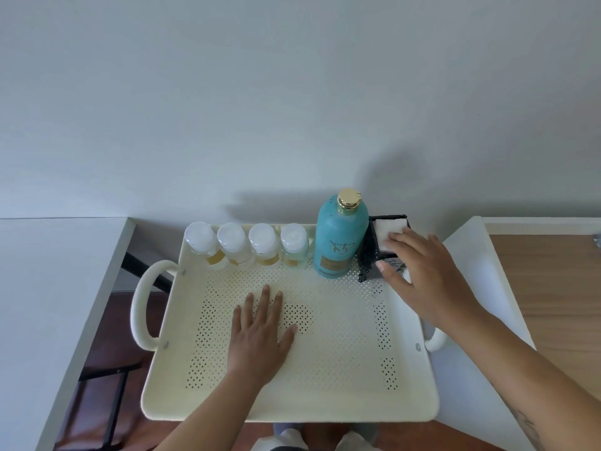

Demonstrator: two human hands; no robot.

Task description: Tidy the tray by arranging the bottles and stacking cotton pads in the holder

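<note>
Left hand (pixel 260 333): flat, fingers spread, palm down on tray (pixel 325 398) centre.
Right hand (pixel 426 275): fingers pressing cotton pads (pixel 388 231) into black holder (pixel 369 255), tray's 1 o'clock.
Bottles (pixel 247 244): upright along 12 o'clock edge.

The tray (pixel 341 395) at the frame's centre looked like matt cream-painted metal, perforated with small holes. The four small bottles (pixel 246 245) were clear glossy plastic with frosted white caps. The tall bottle (pixel 338 242) was smooth turquoise with a shiny gold cap. At right, the floor (pixel 549 288) looked like pale wood.
</note>
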